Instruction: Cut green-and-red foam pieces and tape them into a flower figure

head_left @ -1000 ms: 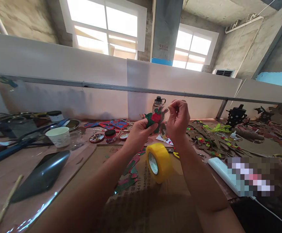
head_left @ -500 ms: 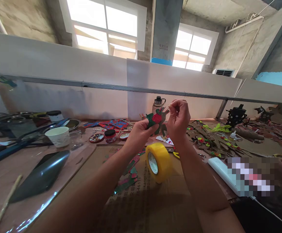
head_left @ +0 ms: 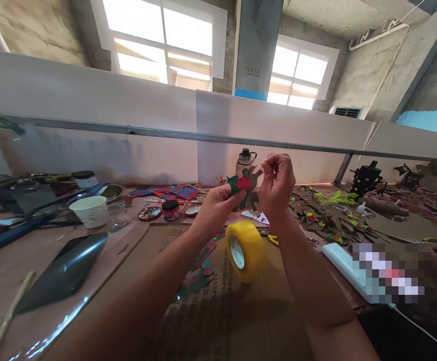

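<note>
My left hand (head_left: 218, 204) pinches a small red and green cut-out figure (head_left: 244, 182), held up above the cardboard. Beside it on the right, my right hand (head_left: 277, 183) is closed, thumb and fingertips pressed together; whatever lies between them is too small to make out. Thin strips at the figure's upper right end close to those fingertips. Below the hands a roll of yellow tape (head_left: 254, 250) stands on edge on the cardboard sheet (head_left: 256, 321). Green and pink cut-out pieces (head_left: 199, 281) lie left of the tape, partly behind my left forearm.
A paper cup (head_left: 89, 210) and a dark phone (head_left: 65, 271) are on the left. Behind the hands stand a jar (head_left: 170, 211) and a bottle (head_left: 244, 163). Twine and bright scraps (head_left: 331, 215) spread to the right, near a white power bank (head_left: 348, 268) with a cable.
The red and green figure has turned slightly in my left hand. Both hands stay in almost the same place.
</note>
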A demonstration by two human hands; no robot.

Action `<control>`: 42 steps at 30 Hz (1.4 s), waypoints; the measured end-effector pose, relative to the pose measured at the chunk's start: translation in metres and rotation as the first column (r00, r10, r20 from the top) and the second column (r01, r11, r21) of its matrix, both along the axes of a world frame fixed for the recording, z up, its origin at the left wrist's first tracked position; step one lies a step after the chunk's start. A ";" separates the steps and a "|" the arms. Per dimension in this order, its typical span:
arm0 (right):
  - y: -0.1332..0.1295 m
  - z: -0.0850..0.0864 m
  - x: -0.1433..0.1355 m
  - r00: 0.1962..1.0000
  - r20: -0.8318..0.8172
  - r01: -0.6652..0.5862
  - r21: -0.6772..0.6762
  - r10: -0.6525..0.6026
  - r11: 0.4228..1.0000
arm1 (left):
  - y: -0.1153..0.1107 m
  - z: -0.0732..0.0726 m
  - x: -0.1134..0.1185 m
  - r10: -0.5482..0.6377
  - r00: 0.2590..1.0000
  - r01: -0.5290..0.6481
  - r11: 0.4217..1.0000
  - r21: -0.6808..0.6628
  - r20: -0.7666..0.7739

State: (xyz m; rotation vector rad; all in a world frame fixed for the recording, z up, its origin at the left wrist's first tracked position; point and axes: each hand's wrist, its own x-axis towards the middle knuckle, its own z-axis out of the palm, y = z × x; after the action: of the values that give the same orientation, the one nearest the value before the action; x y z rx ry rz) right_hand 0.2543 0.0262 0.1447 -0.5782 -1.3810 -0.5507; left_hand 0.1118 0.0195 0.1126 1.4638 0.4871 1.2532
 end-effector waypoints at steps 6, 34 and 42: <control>0.002 -0.001 0.002 1.000 -0.005 -0.002 -0.001 0.002 1.000 | 0.004 -0.003 -0.001 0.015 1.000 -0.014 0.999 0.048 -0.021; -0.004 0.004 0.011 0.995 -0.069 -0.085 -0.245 0.070 0.966 | 0.000 0.002 -0.001 0.035 0.994 -0.023 0.994 0.109 -0.105; -0.007 0.005 0.009 0.996 -0.081 -0.064 -0.229 0.047 0.971 | -0.009 0.005 -0.001 0.090 0.989 -0.079 0.992 0.102 -0.114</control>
State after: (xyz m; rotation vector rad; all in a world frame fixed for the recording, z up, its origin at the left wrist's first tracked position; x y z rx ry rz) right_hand 0.2633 0.0189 0.1497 -0.7386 -1.3946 -0.3210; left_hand 0.1112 0.0109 0.1180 1.6213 0.5793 1.2766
